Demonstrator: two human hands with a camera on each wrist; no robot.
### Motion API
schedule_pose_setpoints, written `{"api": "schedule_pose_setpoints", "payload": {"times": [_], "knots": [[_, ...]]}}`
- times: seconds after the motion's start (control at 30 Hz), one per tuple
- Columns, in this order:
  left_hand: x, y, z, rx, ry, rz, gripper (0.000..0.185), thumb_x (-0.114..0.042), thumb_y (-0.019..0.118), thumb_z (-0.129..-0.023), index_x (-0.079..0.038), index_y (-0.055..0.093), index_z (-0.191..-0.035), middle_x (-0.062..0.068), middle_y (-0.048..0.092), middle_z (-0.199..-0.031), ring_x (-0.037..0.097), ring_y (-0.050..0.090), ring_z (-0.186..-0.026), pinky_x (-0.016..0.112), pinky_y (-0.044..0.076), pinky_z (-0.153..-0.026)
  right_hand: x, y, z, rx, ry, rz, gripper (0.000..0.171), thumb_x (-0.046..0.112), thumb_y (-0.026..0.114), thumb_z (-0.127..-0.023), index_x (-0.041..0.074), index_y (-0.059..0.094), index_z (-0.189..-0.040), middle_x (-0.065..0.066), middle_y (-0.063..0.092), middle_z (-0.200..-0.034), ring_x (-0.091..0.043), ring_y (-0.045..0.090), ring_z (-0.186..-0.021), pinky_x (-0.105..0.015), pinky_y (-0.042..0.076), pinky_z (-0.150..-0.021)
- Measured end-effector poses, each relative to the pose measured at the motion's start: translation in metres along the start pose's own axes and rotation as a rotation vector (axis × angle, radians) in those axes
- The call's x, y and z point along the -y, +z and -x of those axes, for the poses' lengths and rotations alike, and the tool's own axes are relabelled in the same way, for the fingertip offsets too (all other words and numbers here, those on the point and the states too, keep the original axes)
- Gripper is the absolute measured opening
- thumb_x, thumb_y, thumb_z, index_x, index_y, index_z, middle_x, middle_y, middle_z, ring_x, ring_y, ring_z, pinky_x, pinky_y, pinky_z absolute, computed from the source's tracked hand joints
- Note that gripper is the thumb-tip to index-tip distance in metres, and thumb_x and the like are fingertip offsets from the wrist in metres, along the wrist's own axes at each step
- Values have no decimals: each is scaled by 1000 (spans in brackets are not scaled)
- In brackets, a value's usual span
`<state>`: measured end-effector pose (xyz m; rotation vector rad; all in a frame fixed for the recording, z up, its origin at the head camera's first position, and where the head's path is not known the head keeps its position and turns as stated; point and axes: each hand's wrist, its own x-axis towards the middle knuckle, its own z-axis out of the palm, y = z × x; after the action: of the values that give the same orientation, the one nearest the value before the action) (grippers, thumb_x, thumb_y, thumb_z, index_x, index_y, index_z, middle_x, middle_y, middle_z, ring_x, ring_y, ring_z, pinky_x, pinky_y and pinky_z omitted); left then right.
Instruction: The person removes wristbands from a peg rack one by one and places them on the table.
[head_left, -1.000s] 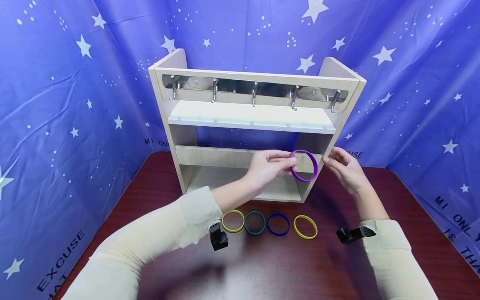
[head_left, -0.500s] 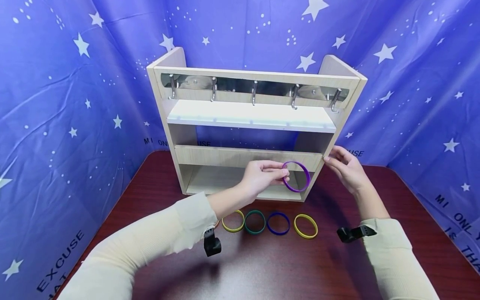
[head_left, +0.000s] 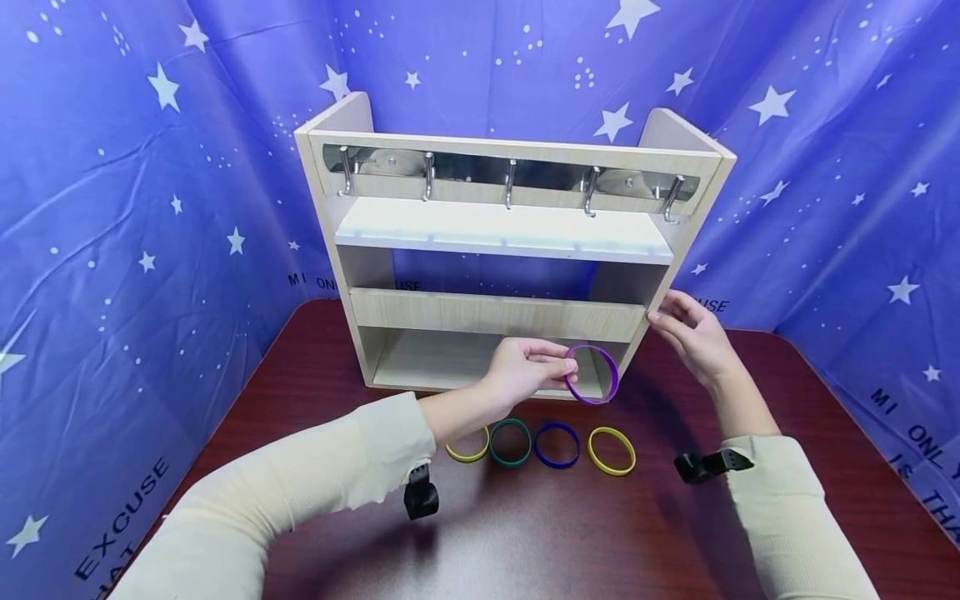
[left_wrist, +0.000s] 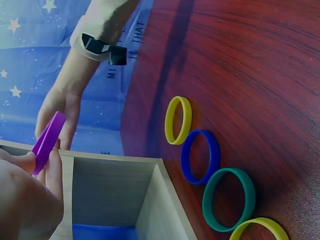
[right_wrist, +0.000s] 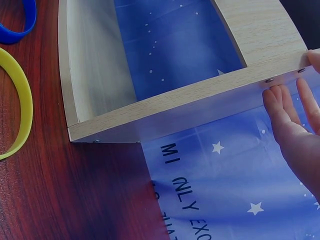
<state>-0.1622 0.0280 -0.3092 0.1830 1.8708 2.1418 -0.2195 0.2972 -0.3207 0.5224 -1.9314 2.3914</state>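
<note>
My left hand (head_left: 557, 370) pinches a purple ring (head_left: 592, 375) by its left edge and holds it upright in front of the lower right opening of a wooden rack (head_left: 495, 314). The left wrist view shows the purple ring (left_wrist: 48, 141) between my fingertips (left_wrist: 25, 162). With straight fingers, my right hand (head_left: 686, 329) touches the rack's right side panel (right_wrist: 175, 107); the same hand (right_wrist: 292, 122) appears in the right wrist view.
A row of rings lies on the dark red table (head_left: 570, 533) before the rack: yellow (head_left: 468, 452), half hidden by my left forearm, green (head_left: 510, 442), blue (head_left: 557, 446) and yellow (head_left: 611, 452). Several metal hooks (head_left: 509, 185) hang under the rack's top board. Blue star cloth surrounds the table.
My left hand has lowered the purple ring from in front of the rack's middle board to the bottom opening. The right hand has stayed on the side panel.
</note>
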Motion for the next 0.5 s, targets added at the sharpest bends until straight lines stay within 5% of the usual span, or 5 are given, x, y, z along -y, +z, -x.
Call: {"api": "schedule_pose_setpoints", "payload": {"times": [0.23,0.5], "knots": [[10,1,-1,25,-54,4,23,5,67,-85,11,67,-107,33,68,-104,32,73,-88,33,62,-79,0,0,0,-2,1,-5,30,-9,53,-91,13,62,-109,4,61,-98,-4,61,-91,-13,55,-86],[24,4,2,65,-91,-25,22,5,66,-86,11,66,-107,36,65,-107,12,69,-70,32,63,-79,0,0,-1,6,-1,3,30,-8,53,-92,14,62,-110,4,62,-99,-4,61,-91,-14,55,-86]]}}
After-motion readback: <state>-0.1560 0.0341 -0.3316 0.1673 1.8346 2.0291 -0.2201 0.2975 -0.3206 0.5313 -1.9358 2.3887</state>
